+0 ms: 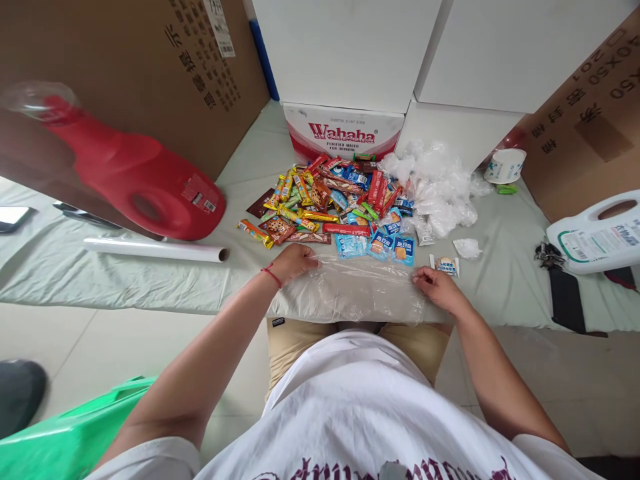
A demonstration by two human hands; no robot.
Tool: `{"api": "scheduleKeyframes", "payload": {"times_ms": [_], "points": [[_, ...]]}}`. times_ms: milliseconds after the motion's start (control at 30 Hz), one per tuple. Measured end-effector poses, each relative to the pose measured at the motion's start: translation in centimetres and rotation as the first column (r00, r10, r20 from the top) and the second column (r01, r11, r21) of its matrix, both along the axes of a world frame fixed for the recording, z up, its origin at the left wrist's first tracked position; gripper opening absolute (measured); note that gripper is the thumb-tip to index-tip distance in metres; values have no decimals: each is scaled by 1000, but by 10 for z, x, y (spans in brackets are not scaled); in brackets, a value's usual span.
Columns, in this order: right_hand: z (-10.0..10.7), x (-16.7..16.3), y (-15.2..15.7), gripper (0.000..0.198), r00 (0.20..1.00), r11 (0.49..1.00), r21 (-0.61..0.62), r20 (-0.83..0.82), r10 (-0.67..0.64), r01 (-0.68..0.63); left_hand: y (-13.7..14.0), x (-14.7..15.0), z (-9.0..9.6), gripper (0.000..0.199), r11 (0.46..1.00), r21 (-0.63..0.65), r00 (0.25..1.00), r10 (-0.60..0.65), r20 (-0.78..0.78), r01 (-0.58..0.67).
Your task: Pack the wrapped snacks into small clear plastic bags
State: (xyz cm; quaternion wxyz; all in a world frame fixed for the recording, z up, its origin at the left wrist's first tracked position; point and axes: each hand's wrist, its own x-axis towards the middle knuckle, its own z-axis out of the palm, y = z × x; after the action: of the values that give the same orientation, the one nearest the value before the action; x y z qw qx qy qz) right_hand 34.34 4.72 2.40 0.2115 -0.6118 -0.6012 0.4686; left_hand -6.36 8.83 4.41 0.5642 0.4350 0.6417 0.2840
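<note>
Pale green tablecloth (510,287): left hand (295,263) and right hand (438,287) pinch opposite ends of clear plastic film (367,290), fingertips closed on it; even tension should limit creases.

the head camera looks forward — and down over cloth (510,287).
</note>
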Motion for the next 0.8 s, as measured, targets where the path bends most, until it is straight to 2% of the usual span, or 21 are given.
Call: {"api": "scheduleKeyframes", "payload": {"times_ms": [100, 200, 267, 333, 400, 500, 567, 633, 700, 733, 800], "points": [[-2, -8, 7, 64, 994, 988, 155, 106, 13, -30, -8, 16, -3, 23, 990, 35, 990, 136, 36, -138], [-4, -30, 15, 84, 984, 967, 245, 138, -113, 76, -23, 41, -6, 20, 949, 15, 939, 310, 149, -316], [-9, -48, 20, 77, 960, 955, 253, 187, -207, 157, -32, 57, -9, 19, 919, 3, 904, 388, 181, -395], [-16, -62, 22, 58, 926, 933, 294, 246, -286, 210, -38, 67, -12, 17, 897, 24, 886, 430, 173, -441], [-21, -69, 24, 41, 914, 904, 355, 235, -331, 236, -41, 66, -13, 15, 896, 72, 892, 424, 155, -439], [-23, -63, 24, 34, 936, 880, 383, 91, -340, 282, -41, 47, -11, 15, 953, 128, 961, 264, 84, -274], [-21, -54, 26, 34, 951, 908, 299, 5, -311, 295, -38, 30, -7, 18, 982, 117, 989, 143, 42, -147], [-18, -47, 30, 36, 965, 949, 173, -38, -260, 263, -33, 17, -5, 20, 991, 94, 996, 91, 27, -93], [-14, -41, 37, 39, 978, 968, 138, -10, -210, 210, -28, 12, -6, 19, 990, 72, 992, 124, 20, -125], [-11, -39, 40, 41, 979, 965, 183, 43, -202, 191, -25, 12, -9, 19, 985, 65, 987, 162, 15, -163], [-3, -35, 46, 47, 952, 926, 337, 185, -244, 172, -21, 15, -16, 17, 967, 58, 969, 247, 12, -248]]}}
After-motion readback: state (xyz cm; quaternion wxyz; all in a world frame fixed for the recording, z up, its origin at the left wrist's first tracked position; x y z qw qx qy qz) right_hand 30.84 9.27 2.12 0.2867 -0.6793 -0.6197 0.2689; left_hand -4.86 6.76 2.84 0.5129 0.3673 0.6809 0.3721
